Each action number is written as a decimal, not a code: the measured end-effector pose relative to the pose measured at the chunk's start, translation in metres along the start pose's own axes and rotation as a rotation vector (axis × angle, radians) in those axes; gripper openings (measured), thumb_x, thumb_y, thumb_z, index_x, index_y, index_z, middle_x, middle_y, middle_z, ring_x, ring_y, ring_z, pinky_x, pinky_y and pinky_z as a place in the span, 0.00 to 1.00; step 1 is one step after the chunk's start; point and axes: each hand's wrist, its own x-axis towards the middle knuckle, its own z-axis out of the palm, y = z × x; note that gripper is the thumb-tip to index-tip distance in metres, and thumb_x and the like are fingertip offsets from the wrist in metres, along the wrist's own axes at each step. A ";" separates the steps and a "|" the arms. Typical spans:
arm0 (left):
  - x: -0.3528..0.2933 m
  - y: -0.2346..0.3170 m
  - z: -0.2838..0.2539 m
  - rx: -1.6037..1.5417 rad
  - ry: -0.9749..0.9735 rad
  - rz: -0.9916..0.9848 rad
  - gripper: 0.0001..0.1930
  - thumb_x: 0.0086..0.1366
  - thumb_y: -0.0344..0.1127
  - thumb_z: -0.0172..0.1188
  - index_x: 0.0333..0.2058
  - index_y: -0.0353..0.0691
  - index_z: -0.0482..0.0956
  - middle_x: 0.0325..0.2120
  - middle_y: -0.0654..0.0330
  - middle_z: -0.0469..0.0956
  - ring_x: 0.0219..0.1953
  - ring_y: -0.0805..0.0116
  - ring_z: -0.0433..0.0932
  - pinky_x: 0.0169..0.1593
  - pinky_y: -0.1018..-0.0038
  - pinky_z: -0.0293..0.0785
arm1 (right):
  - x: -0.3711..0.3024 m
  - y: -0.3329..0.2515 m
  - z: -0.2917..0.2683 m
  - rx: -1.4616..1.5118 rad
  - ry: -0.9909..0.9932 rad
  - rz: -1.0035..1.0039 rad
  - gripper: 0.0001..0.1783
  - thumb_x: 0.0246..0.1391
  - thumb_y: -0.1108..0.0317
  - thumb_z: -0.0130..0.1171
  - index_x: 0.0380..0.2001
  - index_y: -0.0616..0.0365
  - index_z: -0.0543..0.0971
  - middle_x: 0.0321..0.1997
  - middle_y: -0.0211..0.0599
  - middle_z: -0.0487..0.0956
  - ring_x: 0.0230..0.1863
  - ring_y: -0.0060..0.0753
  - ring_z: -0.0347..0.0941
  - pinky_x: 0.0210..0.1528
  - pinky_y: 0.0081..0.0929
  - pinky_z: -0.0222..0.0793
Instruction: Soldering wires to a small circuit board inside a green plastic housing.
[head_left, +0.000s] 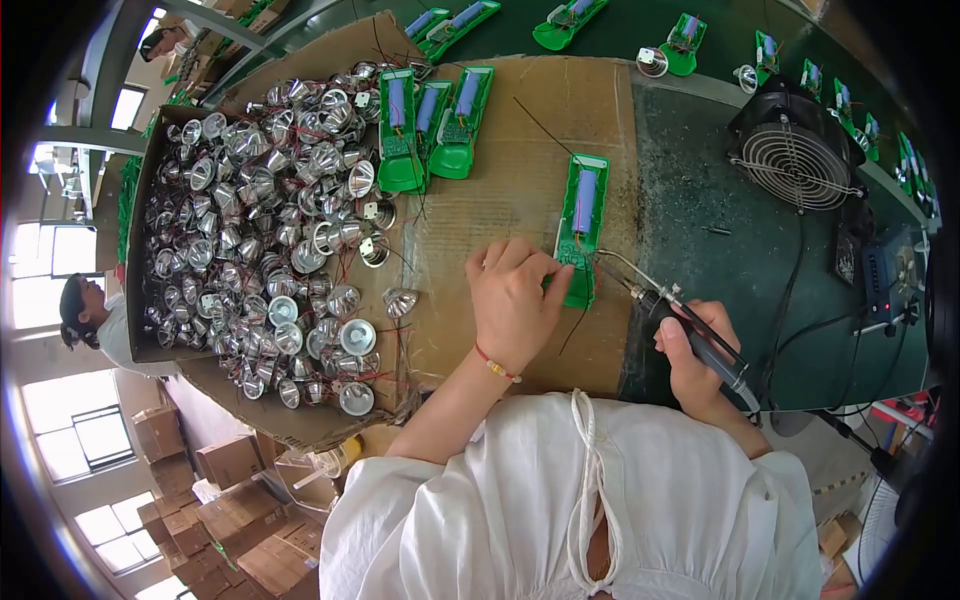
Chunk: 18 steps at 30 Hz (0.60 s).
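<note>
My left hand [512,300] is closed, with its thumb and forefinger at the left edge of a small circuit board in a green plastic flashlight shell [598,180]. What those fingertips pinch, if anything, is too small to make out. A purple battery cell [585,200] lies in the upper half of that shell, and thin wires run from it to the board. My right hand [693,378] grips a soldering iron [712,355] with a curved metal feed tube [628,265] fixed along it. The iron's tip is close to the board's right side.
A carton [148,250] heaped with silver reflector cups [255,185] stands at the left. Several green shells [398,140] lie beyond the cardboard mat [500,215], more along the far bench. At right are a black fan [795,165], a blue control box [893,280] and cables. Other people sit farther left.
</note>
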 end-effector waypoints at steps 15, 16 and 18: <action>-0.017 -0.049 -0.058 -0.453 -0.143 -0.156 0.21 0.51 0.30 0.62 0.46 0.36 0.70 0.46 0.58 0.71 0.49 0.67 0.69 0.54 0.71 0.61 | 0.001 0.006 0.002 0.068 0.077 0.032 0.08 0.51 0.73 0.54 0.32 0.64 0.68 0.22 0.36 0.71 0.20 0.20 0.67 0.23 0.17 0.65; -0.019 -0.048 -0.059 -0.449 -0.141 -0.159 0.21 0.51 0.30 0.62 0.46 0.36 0.70 0.46 0.58 0.71 0.49 0.67 0.69 0.54 0.71 0.61 | 0.001 0.005 0.004 0.071 0.073 0.032 0.08 0.51 0.73 0.54 0.32 0.64 0.68 0.22 0.36 0.71 0.20 0.20 0.67 0.23 0.17 0.65; -0.021 -0.043 -0.057 -0.295 -0.126 0.018 0.21 0.49 0.25 0.61 0.44 0.38 0.72 0.41 0.55 0.72 0.44 0.59 0.72 0.48 0.70 0.67 | 0.000 0.002 0.006 0.104 0.095 0.027 0.08 0.51 0.72 0.55 0.32 0.64 0.69 0.22 0.35 0.72 0.20 0.20 0.67 0.23 0.16 0.65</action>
